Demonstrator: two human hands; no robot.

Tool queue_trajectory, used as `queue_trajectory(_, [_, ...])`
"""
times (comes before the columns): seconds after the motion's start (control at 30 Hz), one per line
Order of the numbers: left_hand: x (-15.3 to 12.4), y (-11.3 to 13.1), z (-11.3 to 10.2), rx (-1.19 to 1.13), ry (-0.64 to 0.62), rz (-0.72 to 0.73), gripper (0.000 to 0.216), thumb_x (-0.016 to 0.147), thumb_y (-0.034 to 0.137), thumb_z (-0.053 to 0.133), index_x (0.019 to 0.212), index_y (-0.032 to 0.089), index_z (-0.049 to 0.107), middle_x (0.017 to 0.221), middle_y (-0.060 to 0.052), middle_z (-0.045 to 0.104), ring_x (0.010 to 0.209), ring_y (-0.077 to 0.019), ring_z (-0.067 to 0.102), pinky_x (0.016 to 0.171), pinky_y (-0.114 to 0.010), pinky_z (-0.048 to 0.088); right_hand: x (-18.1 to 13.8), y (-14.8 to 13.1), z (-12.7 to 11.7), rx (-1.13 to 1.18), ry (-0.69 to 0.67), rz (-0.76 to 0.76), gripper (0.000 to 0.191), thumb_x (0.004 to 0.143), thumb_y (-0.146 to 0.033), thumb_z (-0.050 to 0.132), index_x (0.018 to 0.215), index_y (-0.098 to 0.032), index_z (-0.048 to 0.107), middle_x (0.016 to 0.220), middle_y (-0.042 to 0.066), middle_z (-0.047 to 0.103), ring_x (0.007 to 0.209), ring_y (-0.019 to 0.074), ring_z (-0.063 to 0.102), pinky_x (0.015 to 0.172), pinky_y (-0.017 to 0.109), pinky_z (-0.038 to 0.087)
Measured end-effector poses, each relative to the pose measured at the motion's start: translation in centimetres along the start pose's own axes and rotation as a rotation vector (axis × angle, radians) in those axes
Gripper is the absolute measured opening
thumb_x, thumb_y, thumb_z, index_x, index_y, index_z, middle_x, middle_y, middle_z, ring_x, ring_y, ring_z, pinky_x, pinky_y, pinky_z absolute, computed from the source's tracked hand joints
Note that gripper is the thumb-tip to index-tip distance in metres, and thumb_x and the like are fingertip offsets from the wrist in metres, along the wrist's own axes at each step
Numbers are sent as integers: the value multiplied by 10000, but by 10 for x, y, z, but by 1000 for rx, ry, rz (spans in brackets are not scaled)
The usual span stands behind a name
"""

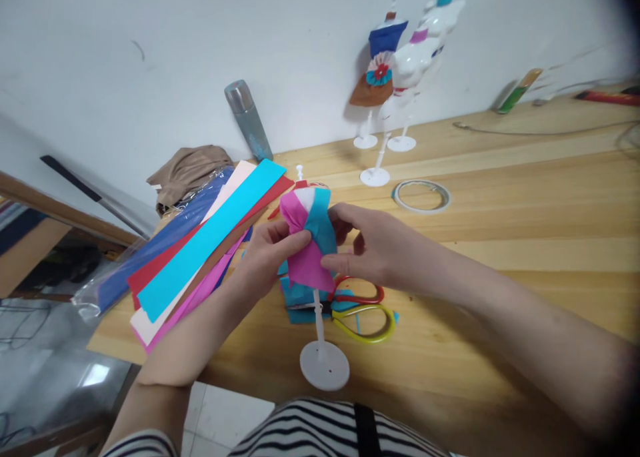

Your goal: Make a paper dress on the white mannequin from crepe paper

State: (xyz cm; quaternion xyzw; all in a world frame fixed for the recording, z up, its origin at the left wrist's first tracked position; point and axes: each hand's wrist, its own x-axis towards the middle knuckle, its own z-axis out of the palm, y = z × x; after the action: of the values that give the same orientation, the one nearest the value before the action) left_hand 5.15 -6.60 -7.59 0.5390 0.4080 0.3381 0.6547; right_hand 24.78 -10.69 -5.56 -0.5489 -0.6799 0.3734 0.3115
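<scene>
A miniature dress form on a white stand (pixel 320 330) is upright in front of me, wrapped in a pink piece (pixel 310 267) and a blue strip (pixel 323 223) of thin paper or cloth. My left hand (pixel 270 250) pinches the pink piece, thumb across its front where it meets the blue. On the other side, my right hand (pixel 365 243) curls around the blue strip, its thumb at the pink piece's edge and some fingertips hidden behind. Scissors (pixel 363 313) with red and yellow handles lie behind the stand, over blue scraps (pixel 303 313).
Coloured strips (pixel 213 240) are fanned out on the left, beside brown cloth (pixel 193 170). A flask (pixel 249 120) stands by the wall. Several dressed miniature forms (pixel 413 60) stand at the back. A roll of tape (pixel 423 197) and a cable (pixel 540 133) lie on the right.
</scene>
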Motion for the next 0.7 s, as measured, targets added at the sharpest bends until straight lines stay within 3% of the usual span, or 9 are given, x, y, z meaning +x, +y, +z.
queue_trajectory(0.17, [3,7,-4,-61,-32,-33,365,655,451,924,833,149,823,852,-91,814,699,-196,724,672,-279,553,3,6,-14,-57,100,-39,159,804,-355,706,890,-224,678,768,52,695,682,216,637,610,355,458])
queue_trajectory(0.37, [8,22,-39,38,-170,-234,440,501,460,981,731,123,816,768,-141,795,663,-263,744,667,-353,604,10,23,-18,-199,107,-16,80,827,-298,721,801,-223,715,675,50,680,588,202,606,576,349,395])
queue_trajectory(0.43, [4,30,-51,51,-133,-184,410,497,437,987,706,132,809,721,-131,782,638,-264,742,619,-337,591,11,26,-18,-253,91,-6,72,829,-275,733,779,-227,712,663,54,677,580,204,588,581,348,367])
queue_trajectory(0.57, [-8,48,-64,17,-173,-105,426,552,494,963,732,135,819,745,-179,785,847,-413,785,679,-453,628,15,37,-22,-408,29,50,145,797,-143,725,689,-228,678,634,46,639,529,182,511,582,339,296])
queue_trajectory(0.7, [-11,49,-64,21,-134,-69,428,565,507,962,721,131,829,738,-168,787,753,-370,785,670,-430,634,23,55,-27,-592,71,64,184,762,-82,723,652,-220,672,603,48,577,518,186,492,545,321,246])
